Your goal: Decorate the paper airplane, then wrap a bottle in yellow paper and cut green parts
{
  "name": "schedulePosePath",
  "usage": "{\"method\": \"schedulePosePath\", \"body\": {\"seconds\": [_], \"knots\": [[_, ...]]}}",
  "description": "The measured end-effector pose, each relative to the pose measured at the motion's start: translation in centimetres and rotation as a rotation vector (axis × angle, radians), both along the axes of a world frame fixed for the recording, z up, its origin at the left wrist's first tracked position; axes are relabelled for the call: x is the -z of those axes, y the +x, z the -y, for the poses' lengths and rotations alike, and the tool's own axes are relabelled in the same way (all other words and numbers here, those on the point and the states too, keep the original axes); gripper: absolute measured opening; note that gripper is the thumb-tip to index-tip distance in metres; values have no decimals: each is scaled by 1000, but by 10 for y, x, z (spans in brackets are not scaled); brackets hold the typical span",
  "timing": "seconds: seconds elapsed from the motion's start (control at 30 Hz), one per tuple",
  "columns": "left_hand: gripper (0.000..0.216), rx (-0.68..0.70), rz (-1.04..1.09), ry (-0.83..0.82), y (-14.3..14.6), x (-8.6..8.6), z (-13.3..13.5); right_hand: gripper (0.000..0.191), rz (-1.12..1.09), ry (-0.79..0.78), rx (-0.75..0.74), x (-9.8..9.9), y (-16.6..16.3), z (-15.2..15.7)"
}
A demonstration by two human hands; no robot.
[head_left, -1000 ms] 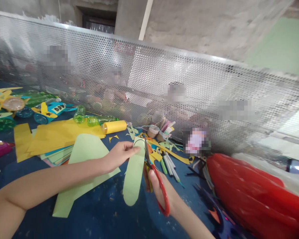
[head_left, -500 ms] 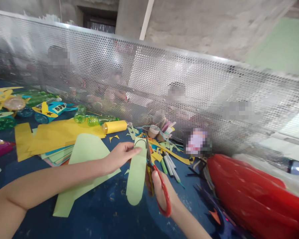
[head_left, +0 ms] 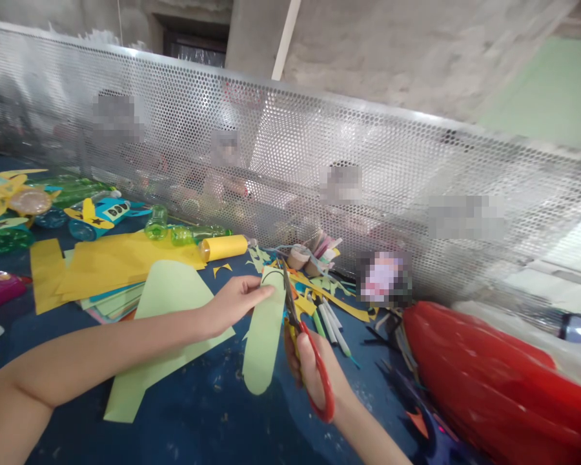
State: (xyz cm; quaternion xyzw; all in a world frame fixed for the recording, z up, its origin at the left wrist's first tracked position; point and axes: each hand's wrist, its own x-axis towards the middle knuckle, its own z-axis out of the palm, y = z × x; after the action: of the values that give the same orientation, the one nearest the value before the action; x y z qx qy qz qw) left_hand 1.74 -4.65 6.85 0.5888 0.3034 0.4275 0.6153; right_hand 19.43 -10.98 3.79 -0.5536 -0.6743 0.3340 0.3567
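My left hand (head_left: 237, 302) pinches the upper left edge of a pale green paper strip (head_left: 261, 345), thumb on top. The strip's lower end is rounded, and a dark curved line is drawn across its upper end. Scissors (head_left: 324, 381) with red and yellow handles are gripped in my right hand (head_left: 314, 361). Their blades point up and away along the strip's right edge, near the drawn curve. Whether the blades touch the paper I cannot tell. Under my left forearm lies a larger pale green sheet (head_left: 169, 290) with a rounded top.
Yellow sheets (head_left: 121, 265) and a yellow-wrapped bottle (head_left: 225, 247) lie at the left and centre. Paper scraps and markers (head_left: 329, 323) are beyond my right hand. A red plastic bag (head_left: 494, 374) fills the right. A perforated metal panel (head_left: 290, 155) runs along the back, people behind it.
The scissors and the fingers of my right hand have shifted slightly. The strip's lower end has swung a little to the left and up. My left hand keeps its pinch.
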Motion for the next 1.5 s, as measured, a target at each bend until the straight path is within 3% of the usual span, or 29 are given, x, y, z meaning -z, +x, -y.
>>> {"method": "schedulePosePath", "body": {"seconds": [0.53,1.27,1.5], "knots": [[27,-31,35,-96,-1,-9,2,51,-17,-49,-39,-6,9,-8],[27,-64,-27,-20,-6,-11,-2,51,-2,-74,-46,-13,16,-8],[26,-77,-57,68,-9,-10,-11,46,56,-83,46,-24,17,-8]]}}
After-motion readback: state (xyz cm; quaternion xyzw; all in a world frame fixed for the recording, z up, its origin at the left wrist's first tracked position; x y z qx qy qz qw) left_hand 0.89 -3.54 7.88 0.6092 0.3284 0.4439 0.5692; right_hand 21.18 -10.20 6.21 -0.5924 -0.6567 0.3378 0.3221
